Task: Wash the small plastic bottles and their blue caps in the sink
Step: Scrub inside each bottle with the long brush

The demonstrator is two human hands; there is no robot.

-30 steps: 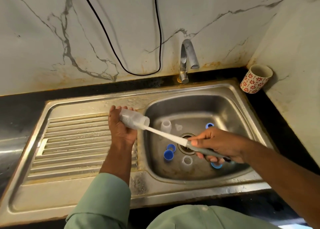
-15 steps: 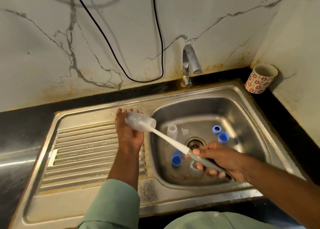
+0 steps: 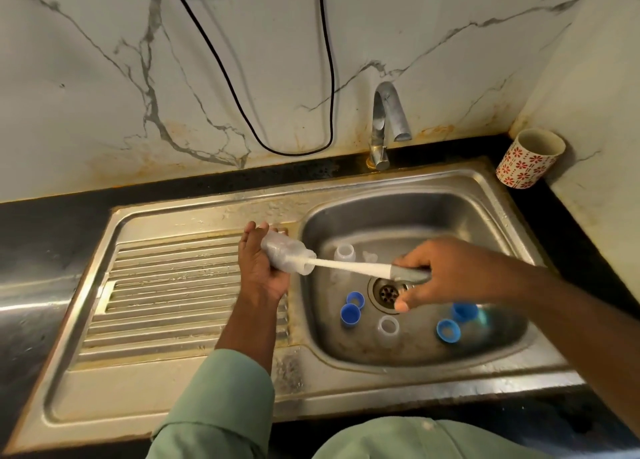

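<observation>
Steel sink (image 3: 485, 195) with ribbed drainboard (image 3: 173, 285), tap (image 3: 384, 126) at the rear. Left hand (image 3: 259, 271) grips a clear bottle (image 3: 287, 254) on its side over the basin's left rim. Right hand (image 3: 446, 271) is closed round the grey handle of a brush (image 3: 349, 267) — its white stem enters the bottle's mouth. In the basin: two more bottles (image 3: 344, 252) (image 3: 388, 327) and four blue caps (image 3: 350, 313) (image 3: 356, 297) (image 3: 448, 330) (image 3: 464, 311) round the drain (image 3: 386, 292).

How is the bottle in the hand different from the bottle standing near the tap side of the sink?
The held bottle lies tilted sideways in the left hand, while the standing bottle sits upright in the sink basin. The held bottle has a brush poked into its mouth; the standing bottle has none. Both are clear, small and uncapped.
</observation>
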